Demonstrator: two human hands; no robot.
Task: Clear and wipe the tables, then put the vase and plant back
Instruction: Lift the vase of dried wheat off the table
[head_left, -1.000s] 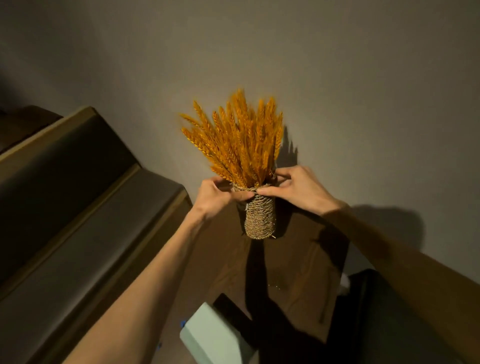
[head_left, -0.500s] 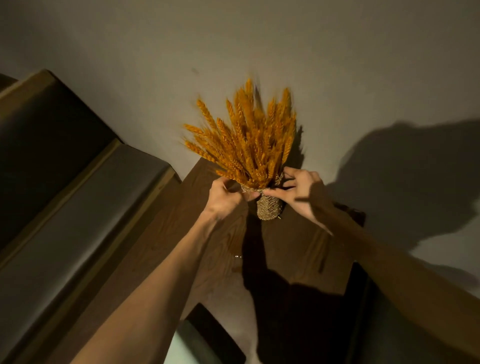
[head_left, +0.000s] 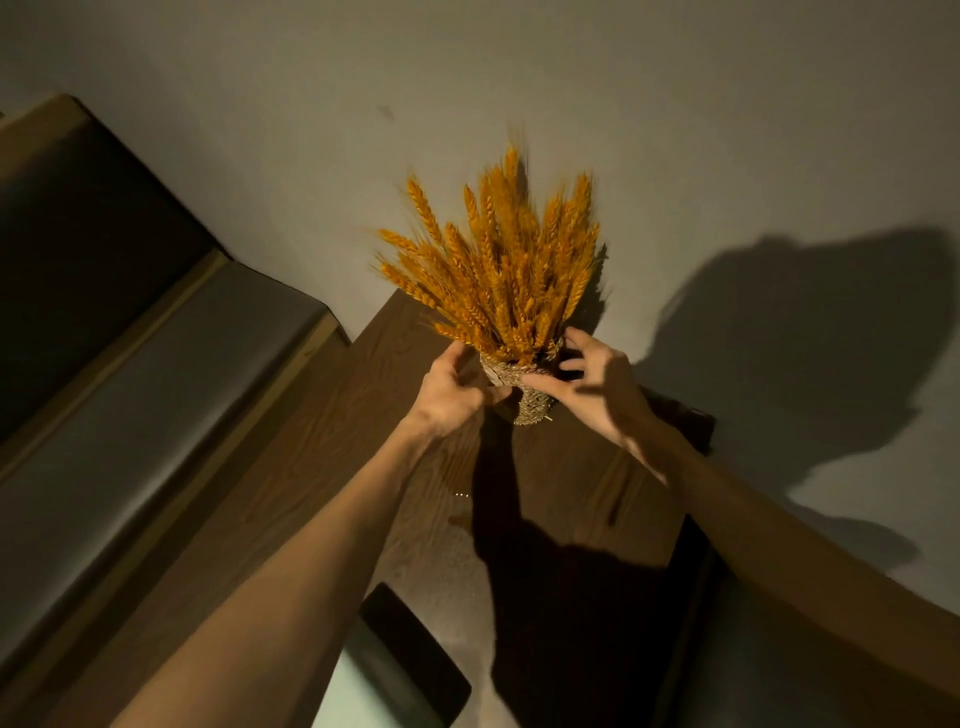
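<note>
A woven rope vase (head_left: 530, 402) holding orange dried wheat stalks (head_left: 498, 275) stands on the far end of the dark wooden table (head_left: 374, 415), close to the wall. My left hand (head_left: 449, 389) grips the vase's rim from the left, thumb and fingers curled round it. My right hand (head_left: 589, 387) is at the rim's right side. Its fingers are spread with a dark gap to the vase, and only the thumb tip touches the weave. The vase's lower left side is hidden behind my left hand.
A padded bench with a wooden frame (head_left: 156, 395) runs along the left of the table. A pale green object (head_left: 337, 691) and a dark flat thing (head_left: 415, 654) lie near the bottom edge. A dark seat (head_left: 691, 597) sits at the right. The grey wall (head_left: 675, 156) stands just behind the vase.
The view has moved closer and tilted down over the table. The vase sits nearer the wall end. My right hand's fingers have spread away from the rim they were pinching.
</note>
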